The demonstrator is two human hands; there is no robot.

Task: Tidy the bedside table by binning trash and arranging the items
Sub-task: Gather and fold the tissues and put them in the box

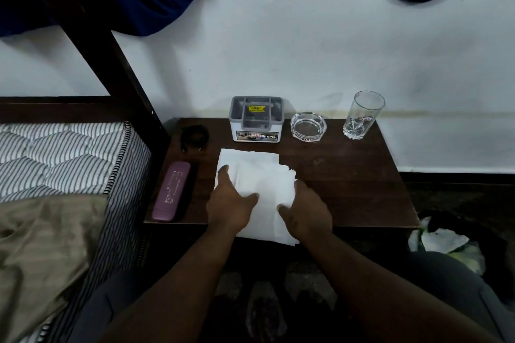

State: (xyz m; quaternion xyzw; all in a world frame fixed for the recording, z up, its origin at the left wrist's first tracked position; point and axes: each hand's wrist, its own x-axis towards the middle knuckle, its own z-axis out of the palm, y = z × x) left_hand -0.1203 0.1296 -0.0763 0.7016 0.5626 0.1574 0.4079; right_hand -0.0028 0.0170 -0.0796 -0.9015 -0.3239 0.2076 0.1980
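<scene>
Fingers (223, 172) of our left hand (232, 203) lay stretched flat and close together on the white sheet of tissue paper (262, 189), with the thumb spread out to the side, pressing the paper down on the dark brown wooden bedside table (348, 175). Our right hand (308, 210) rested on the paper's right edge, thumb out toward the left; its fingers curled over that edge, and we could not tell whether they pinched the paper or only pressed on it. The paper lay on the front middle of the table, its near edge hanging over the table's front, its far right corner ragged.

Along the back of the table stood a white plastic box with a grey compartmented lid (256, 120), a clear round glass ashtray (308, 127) just beside it on the right, and a tall clear drinking glass (363, 114) upright farther right. At the back left sat a small black round object (194, 136) we could not make out. Near the left edge lay a purple oblong spectacle case (172, 195). Left of the table were a striped mattress (64, 153) and a tan cloth (47, 245). On the floor to the right sat a dark bag (446, 223) holding crumpled white paper (443, 241)
</scene>
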